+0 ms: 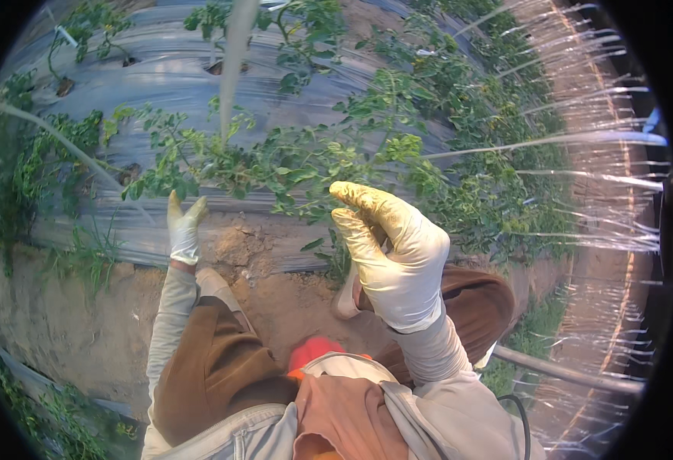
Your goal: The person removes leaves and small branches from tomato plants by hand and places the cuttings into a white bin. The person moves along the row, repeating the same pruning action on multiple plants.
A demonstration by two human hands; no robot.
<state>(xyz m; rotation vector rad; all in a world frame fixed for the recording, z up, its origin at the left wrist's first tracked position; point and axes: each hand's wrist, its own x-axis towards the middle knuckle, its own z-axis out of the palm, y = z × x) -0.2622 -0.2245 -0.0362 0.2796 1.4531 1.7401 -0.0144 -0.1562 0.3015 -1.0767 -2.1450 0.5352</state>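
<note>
A row of leafy tomato plants (290,167) runs across the view in front of me. My left hand (184,227), in a pale glove with yellow-stained fingertips, is at the lower edge of the leaves, thumb and finger apart, with nothing visible in it. To the right, my right hand (396,253) is raised nearer the camera in a similar stained glove. Its fingers are bent, the thumb and forefinger tips close with a gap between them; whether something thin is held there cannot be told. A pale strand (233,69) hangs down to the plants between the hands.
Silvery plastic mulch film (169,86) covers the bed, with planting holes. Many pale strings (589,138) stretch along the right side. Bare soil (77,310) lies around my feet. A red object (315,349) is between my legs, and a pole (566,370) lies at the lower right.
</note>
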